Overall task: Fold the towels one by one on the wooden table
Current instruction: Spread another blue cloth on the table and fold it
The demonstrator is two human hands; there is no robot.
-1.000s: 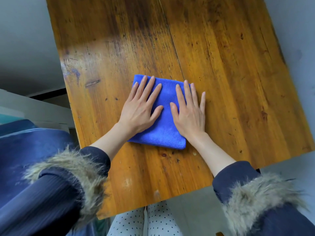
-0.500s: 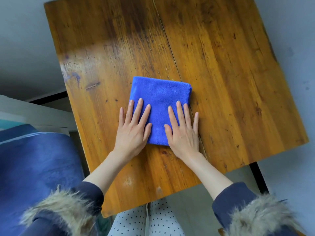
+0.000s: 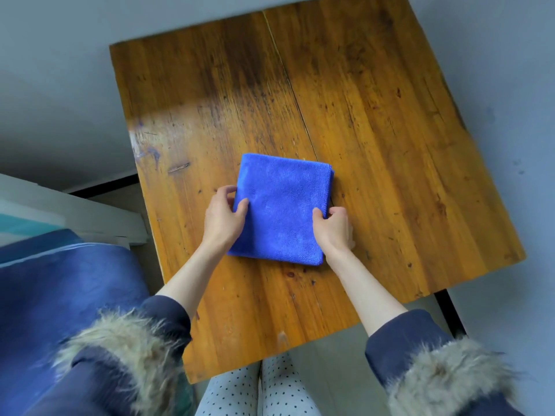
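The folded blue towel [image 3: 282, 210] lies flat on the wooden table [image 3: 375, 121], directly between the left hand [image 3: 223, 217] and right hand [image 3: 333, 226], each pinching its own side edge, thumb on top.

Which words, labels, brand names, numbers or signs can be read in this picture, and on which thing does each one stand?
None: no readable text shows in the head view.
The blue towel, pinched at its sides by the left hand and the right hand, shows no tag or label.
The wooden table carries only scratches, stains and a few bluish smudges, no letters.
The fur-trimmed sleeves show no print.
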